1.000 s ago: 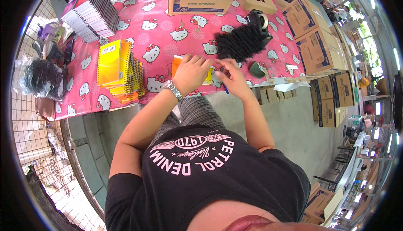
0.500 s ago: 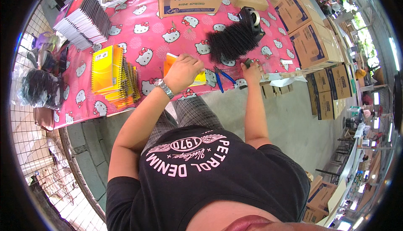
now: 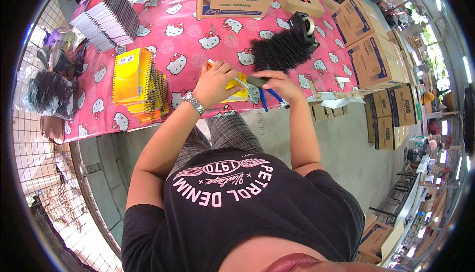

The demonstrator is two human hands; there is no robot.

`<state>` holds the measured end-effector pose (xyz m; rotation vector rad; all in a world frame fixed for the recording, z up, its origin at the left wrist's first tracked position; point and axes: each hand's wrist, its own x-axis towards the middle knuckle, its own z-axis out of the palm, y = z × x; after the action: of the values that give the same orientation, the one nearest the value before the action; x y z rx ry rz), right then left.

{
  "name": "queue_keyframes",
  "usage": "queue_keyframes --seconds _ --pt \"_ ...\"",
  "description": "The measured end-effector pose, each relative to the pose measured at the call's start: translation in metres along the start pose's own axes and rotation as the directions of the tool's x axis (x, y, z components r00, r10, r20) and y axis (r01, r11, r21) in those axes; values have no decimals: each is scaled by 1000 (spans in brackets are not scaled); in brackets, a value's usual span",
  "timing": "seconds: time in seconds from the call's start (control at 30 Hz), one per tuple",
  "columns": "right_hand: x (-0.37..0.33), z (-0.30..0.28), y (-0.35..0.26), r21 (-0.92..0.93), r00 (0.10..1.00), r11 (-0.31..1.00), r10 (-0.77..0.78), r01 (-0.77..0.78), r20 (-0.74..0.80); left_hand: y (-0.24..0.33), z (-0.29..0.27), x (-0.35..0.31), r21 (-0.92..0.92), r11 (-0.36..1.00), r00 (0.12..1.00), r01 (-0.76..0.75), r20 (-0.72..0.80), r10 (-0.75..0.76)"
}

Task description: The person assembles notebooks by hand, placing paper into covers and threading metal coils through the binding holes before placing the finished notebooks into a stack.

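My left hand (image 3: 215, 83), with a watch on its wrist, grips a small yellow-and-orange notebook (image 3: 239, 95) at the table's near edge, its fingers curled over the cover. Pinched in my right hand (image 3: 281, 85) is a small flat dark grey-green piece (image 3: 256, 81), held against the notebook's right edge; its exact kind is unclear. Blue-handled pliers (image 3: 263, 100) lie just below that hand, partly covered by it. Beyond it is a pile of black spiral binding coils (image 3: 281, 52). To the left stands a stack of yellow spiral notebooks (image 3: 129, 81).
A pink patterned cloth covers the table (image 3: 190, 39). Spiral notebooks (image 3: 106, 17) are stacked at the far left, beside plastic-wrapped items (image 3: 47, 96). A cardboard box (image 3: 237, 0) and a tape dispenser (image 3: 303, 27) stand at the back. More cartons (image 3: 368, 59) sit at the right.
My right hand has moved left with the grey-green piece, from the table's right side to the notebook's edge. The left hand stays on the notebook. The view has shifted slightly.
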<state>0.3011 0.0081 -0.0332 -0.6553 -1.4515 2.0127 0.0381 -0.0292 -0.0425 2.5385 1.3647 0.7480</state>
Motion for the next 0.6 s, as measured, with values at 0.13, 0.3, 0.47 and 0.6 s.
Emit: queue_keyframes --seconds 0.13,0.3,0.47,0.6 --pt "11 9 -2 -185 998 981 41 -49 -44 -1 0 1 -3 1000 1000 12 -18 -12" --pt "7 22 -12 293 974 945 -188 145 125 -2 0 1 -4 998 997 67 29 -66" --pt "7 29 -17 361 978 920 -195 156 75 1 -2 2 6 997 996 79 34 -79" --pt "25 -4 2 -392 991 919 -17 -36 -132 -7 -12 10 -56 990 992 128 26 -127"
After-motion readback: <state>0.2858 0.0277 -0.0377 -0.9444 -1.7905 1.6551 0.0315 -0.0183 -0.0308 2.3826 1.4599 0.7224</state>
